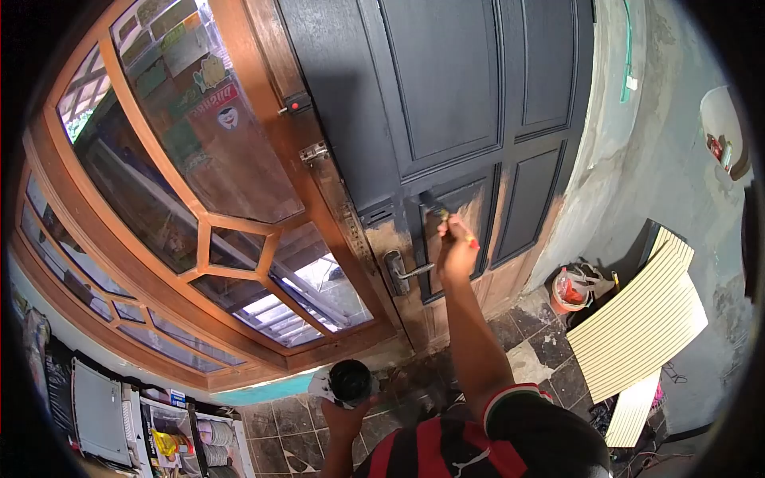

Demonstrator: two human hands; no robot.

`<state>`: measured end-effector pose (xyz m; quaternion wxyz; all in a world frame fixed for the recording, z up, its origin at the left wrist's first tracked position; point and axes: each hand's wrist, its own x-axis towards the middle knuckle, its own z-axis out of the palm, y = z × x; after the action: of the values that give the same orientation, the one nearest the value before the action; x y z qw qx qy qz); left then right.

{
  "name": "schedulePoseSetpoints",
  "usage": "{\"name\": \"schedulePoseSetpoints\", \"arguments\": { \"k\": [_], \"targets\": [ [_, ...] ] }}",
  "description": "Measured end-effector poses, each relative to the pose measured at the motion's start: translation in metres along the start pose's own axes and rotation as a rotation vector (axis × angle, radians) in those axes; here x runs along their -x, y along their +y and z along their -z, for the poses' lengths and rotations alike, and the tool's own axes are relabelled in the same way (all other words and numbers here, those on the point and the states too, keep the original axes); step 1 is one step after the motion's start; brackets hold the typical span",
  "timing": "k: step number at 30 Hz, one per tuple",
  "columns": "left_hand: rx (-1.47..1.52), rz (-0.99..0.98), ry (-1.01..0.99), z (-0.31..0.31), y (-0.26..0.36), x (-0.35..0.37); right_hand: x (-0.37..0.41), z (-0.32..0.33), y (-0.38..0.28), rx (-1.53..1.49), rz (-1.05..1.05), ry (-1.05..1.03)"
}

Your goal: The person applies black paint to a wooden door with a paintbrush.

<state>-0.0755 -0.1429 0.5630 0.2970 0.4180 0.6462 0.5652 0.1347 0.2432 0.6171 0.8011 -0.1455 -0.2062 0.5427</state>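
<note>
My right hand [456,247] is closed around a paintbrush [434,205], whose dark bristles touch a lower panel of the wooden door [450,76]. Dark grey paint covers the door's upper part; bare brown wood shows lower down and in streaks around the brush. Just below my right hand is the metal door handle [402,273], with a paint-smeared plate. Low in front of me, my left hand [344,416] grips a paint can [351,382] with dark paint inside its open top.
Brown-framed windows [203,219] stand left of the door. At right, ribbed cream panels [637,323] lean near an orange bucket [567,293] holding a plastic bag. Shelves with boxes and rolls [215,434] stand lower left. Dark floor tiles [275,422] carry pale patches.
</note>
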Motion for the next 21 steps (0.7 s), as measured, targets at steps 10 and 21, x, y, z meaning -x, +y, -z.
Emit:
{"name": "schedulePoseSetpoints", "arguments": {
  "k": [10, 21],
  "targets": [
    [-0.004, -0.028, 0.008, 0.008, 0.007, -0.005, 0.023, -0.015, -0.005, 0.330, 0.100, 0.045],
    [-0.013, -0.002, -0.018, 0.002, 0.002, -0.007, 0.037, -0.042, -0.031, 0.971, 0.811, -0.333]
  ]
}}
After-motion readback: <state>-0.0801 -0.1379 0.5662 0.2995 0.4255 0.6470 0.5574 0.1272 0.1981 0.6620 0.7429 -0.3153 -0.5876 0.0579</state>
